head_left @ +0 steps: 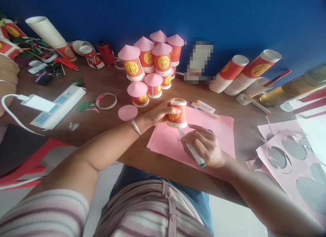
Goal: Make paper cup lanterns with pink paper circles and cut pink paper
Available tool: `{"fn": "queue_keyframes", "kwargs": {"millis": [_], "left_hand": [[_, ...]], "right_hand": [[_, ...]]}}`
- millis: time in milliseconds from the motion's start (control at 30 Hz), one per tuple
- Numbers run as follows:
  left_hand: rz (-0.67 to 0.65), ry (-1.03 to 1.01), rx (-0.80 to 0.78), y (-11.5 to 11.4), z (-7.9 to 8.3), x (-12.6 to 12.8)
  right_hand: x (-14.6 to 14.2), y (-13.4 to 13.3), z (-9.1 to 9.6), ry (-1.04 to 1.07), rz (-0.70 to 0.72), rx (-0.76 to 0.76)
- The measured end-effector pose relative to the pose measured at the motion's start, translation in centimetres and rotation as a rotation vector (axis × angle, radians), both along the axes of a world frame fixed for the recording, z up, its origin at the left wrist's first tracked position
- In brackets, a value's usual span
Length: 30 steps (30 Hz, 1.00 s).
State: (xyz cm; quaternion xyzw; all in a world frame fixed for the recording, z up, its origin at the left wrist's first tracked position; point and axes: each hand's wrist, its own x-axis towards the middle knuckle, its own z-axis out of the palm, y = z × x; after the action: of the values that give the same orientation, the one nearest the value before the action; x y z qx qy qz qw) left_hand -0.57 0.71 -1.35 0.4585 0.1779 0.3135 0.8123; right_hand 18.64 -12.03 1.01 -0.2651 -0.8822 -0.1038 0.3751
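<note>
My left hand (160, 114) grips a small red paper cup (177, 114) that stands upside down on a pink sheet of paper (224, 135). My right hand (205, 144) is closed around a white marker (191, 149) with a green end, its tip touching the pink paper at the cup's base. A cut pink paper disc (127, 112) lies left of my left hand. Behind it stand several red cups topped with pink paper cones (150, 65).
A white power strip (57, 106) with a plugged charger lies at the left. Cut cup rims (106, 101), stacks of red cups (244, 73), a glass bottle (292, 85), two more markers (205, 108) and pink sheets with cut-out holes (292, 155) lie around. Another person's arm (7, 77) is at far left.
</note>
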Motion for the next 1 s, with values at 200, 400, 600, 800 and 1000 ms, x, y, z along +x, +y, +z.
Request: {"fn": "queue_keyframes", "kwargs": {"millis": [200, 400, 600, 800, 1000], "left_hand": [[0.024, 0.006, -0.022, -0.05, 0.08, 0.11], [0.023, -0.01, -0.026, -0.03, 0.1, 0.11], [0.05, -0.018, -0.035, 0.22, -0.23, 0.05], [-0.006, -0.046, -0.034, 0.13, -0.1, 0.19], [0.003, 0.059, 0.044, -0.44, 0.07, 0.48]], "right_hand": [[0.01, -0.04, -0.05, 0.008, 0.029, -0.036], [-0.26, -0.2, 0.18, 0.009, 0.048, -0.134], [-0.24, -0.25, 0.07, 0.013, 0.075, -0.156], [-0.31, -0.36, 0.1, 0.029, 0.085, -0.191], [-0.77, -0.39, -0.34, 0.02, 0.156, -0.177]]}}
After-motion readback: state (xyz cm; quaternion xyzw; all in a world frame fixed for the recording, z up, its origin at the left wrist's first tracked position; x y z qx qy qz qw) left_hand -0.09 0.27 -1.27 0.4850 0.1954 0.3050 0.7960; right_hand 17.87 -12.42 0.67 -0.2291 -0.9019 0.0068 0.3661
